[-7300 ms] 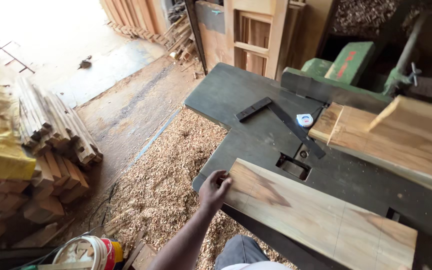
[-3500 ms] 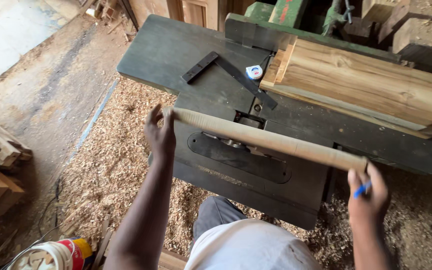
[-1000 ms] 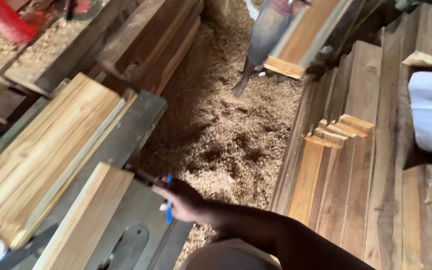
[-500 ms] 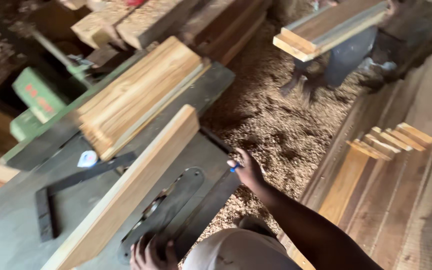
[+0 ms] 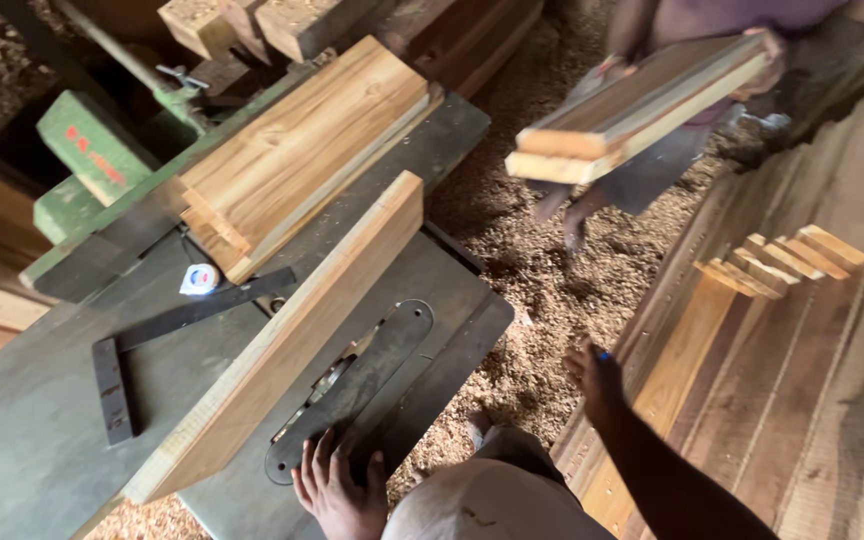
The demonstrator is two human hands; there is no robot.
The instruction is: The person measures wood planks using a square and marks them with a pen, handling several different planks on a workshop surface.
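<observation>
The left hand [image 5: 337, 490] lies flat, palm down, fingers spread and pointing away from the body, its grip empty. The right arm reaches out to the side, forearm nearly straight; the right hand [image 5: 597, 378] is loosely curled, its grip partly hidden.

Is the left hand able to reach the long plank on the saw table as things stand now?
Probably yes. The left hand rests flat on the table beside the dark insert plate, and the plank's near end lies just beside it with nothing between them.
</observation>
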